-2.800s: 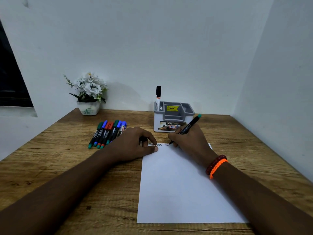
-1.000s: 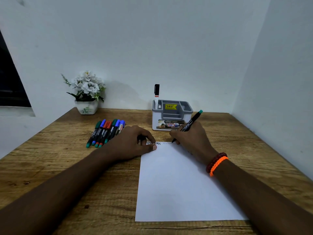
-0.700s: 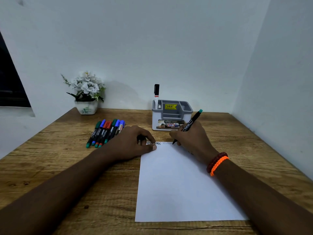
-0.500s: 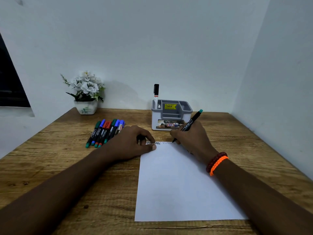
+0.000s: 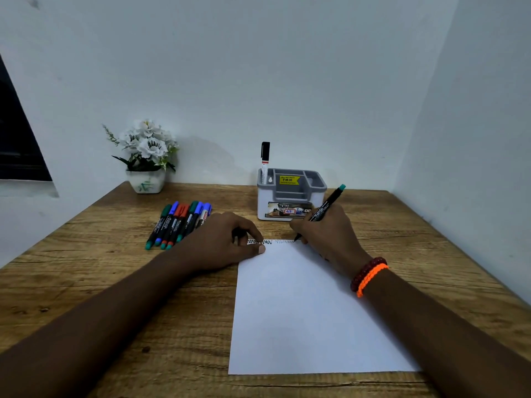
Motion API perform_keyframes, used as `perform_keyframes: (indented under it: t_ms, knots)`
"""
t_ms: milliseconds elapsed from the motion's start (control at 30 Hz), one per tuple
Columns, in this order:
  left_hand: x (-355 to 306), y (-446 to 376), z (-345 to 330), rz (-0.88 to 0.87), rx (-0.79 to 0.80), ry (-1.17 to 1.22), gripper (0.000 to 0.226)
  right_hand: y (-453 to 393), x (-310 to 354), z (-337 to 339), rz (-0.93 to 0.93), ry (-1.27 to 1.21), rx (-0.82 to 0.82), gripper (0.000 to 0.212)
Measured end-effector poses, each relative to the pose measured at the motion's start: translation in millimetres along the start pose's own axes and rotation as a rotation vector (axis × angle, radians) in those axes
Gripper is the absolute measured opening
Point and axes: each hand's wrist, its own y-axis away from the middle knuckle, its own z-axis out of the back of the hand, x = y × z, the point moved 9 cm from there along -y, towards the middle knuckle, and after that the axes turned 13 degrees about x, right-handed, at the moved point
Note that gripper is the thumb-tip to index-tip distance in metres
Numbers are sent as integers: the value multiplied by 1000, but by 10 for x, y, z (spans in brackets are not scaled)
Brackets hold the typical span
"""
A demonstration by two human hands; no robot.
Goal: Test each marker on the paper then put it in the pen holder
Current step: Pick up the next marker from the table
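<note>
Item: wooden desk seen from a head camera, both forearms reaching in from 6 o'clock. Right hand, at about 1 o'clock of the white paper: fingers curled round a black marker with a teal end, held in a writing grip, barrel tilted up and away toward 1 o'clock, tip down on the paper's top edge at the end of a faint zigzag line. Heel of this hand rests on the sheet's right upper part; wrist carries a dark red bead bracelet and an orange band. Left hand, at 11 o'clock of the paper: palm down, fingers loosely bent, thumb tip pressing the sheet's top left corner beside darker scribbles; whether anything sits under the curled fingers cannot be told. Pen holder: grey and white, at 12 o'clock just beyond the paper, one black-capped marker standing upright in its left rear compartment. Loose markers: a row lying side by side at 10 o'clock of the paper, touching one another, caps green, blue and red. Flower pot with white flowers: at the desk's far left, against the wall.
</note>
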Motion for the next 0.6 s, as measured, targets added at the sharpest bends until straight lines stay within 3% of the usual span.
perform_keyframes:
  t_ms: [167,300,600]
  knots:
    - [0,5,0,0,-4,-3,21,21,35,-1,7,11,17,25]
    - [-8,8,1,-6,-5,2,19,25,25,7,2,0,13,10]
    - [-9,7,2,4,-1,-7,21,29,14,27,-4,20,4,21]
